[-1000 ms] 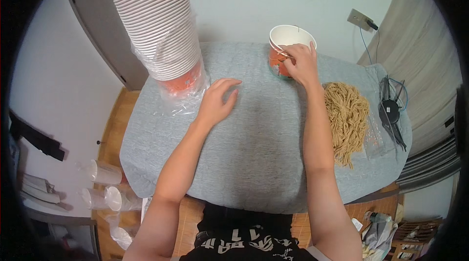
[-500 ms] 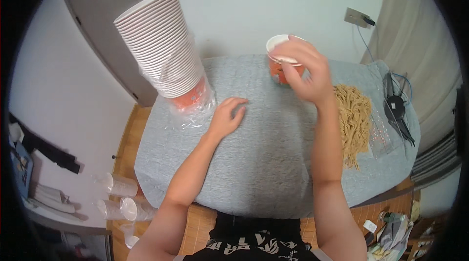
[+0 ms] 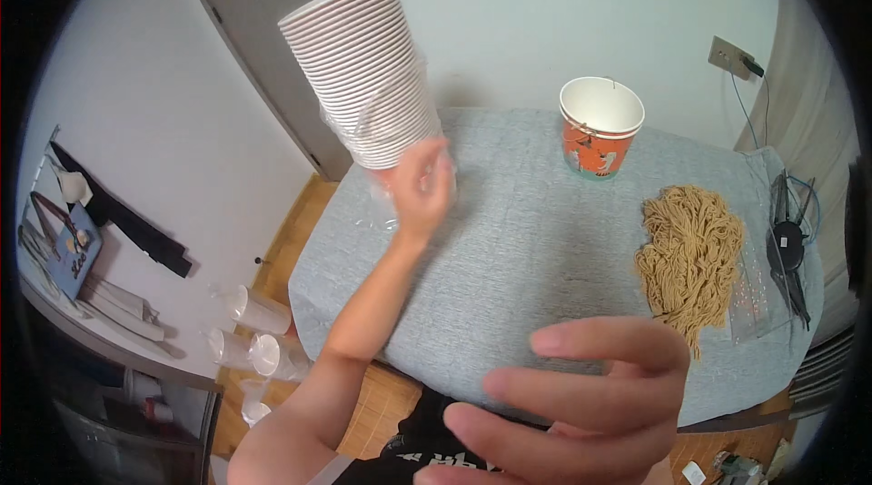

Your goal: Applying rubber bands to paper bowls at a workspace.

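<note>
A: Left to right, what's there?

B: Far left, low by the floor: a few clear plastic cups (image 3: pixel 259 340) lying on their sides beside the table (image 3: pixel 509 276), which has a grey cloth on it.

A: The stack?

B: Tall stack of white paper cups (image 3: pixel 363 72), nested tight, rims showing as fine rings. It tilts, top leaning up and left. Clear plastic wrap hangs loose round its lower part. It sits at the table's back-left corner.

A: Left hand?

B: Left hand (image 3: pixel 420 190) is right at the base of the stack, arm stretched forward from the lower edge, fingers up and curled in against the wrap. The hand is blurred, so I cannot tell whether it clamps the stack or only touches it.

A: Middle of the table?

B: One single paper cup (image 3: pixel 599 126), orange outside, white inside, upright and open, at the back of the table. Well apart from both hands.

A: Right side?

B: A heap of tan noodles (image 3: pixel 692 253) lying on a clear plastic sheet, right part of the cloth. Beyond that, at the right edge, a black cable bundle (image 3: pixel 788 244).

A: Right hand?

B: Right hand (image 3: pixel 581 403) is close under the camera, large and out of focus, fingers spread and pointing left. Wide grip, nothing in it, touching nothing on the table.
</note>
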{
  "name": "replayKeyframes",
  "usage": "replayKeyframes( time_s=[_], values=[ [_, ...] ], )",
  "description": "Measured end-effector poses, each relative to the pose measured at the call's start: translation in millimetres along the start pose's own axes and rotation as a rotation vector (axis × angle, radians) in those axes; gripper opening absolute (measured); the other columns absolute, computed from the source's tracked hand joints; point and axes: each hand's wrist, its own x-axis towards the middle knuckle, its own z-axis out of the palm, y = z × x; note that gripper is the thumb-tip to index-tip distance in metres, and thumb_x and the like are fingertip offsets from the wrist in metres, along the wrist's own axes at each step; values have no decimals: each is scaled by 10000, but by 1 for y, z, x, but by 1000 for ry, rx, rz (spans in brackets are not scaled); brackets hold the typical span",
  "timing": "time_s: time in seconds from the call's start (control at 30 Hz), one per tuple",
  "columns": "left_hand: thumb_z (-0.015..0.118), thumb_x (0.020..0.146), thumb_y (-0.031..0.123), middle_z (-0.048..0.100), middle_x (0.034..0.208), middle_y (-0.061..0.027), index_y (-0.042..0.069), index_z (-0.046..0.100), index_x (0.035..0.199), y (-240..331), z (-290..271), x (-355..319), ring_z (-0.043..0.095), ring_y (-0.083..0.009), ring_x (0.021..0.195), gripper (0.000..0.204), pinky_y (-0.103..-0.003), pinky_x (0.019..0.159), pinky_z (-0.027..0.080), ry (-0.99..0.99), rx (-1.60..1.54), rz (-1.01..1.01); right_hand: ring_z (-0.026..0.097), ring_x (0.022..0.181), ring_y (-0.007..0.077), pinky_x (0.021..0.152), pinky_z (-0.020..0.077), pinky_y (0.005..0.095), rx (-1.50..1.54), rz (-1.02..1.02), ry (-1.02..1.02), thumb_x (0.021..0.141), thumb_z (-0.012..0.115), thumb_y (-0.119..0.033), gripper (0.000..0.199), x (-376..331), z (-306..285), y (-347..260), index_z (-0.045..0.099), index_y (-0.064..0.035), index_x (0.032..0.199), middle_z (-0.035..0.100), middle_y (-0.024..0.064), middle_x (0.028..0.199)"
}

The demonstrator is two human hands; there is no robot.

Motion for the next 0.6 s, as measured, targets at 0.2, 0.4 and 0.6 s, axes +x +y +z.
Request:
replayKeyframes(
  time_s=[0.2,0.4,0.6],
  values=[
    [672,957,241,597,1322,-155,16,602,1295,38,-79,171,565,-277,1236,412,-386,1075,416,323,685,489,656,862,107,822,571,328,161,249,11,829,783,-370,270,-7,-2,-15,749,-379,1097,686,-132,1084],
    [567,1040,281,703,1009,-39,-5,669,1171,41,-139,275,620,-140,978,332,-322,922,490,-606,525,-59,652,846,108,815,571,318,-51,-41,-26,871,747,-385,229,-4,-8,-17,739,-420,1097,684,-136,1087],
    [637,998,231,704,944,-67,-12,670,1074,63,-139,291,637,-149,915,257,-321,897,500,-785,680,1,663,848,105,810,567,314,-3,381,905,837,778,-413,202,2,77,-54,785,-340,1025,729,-131,971]
  ],
)
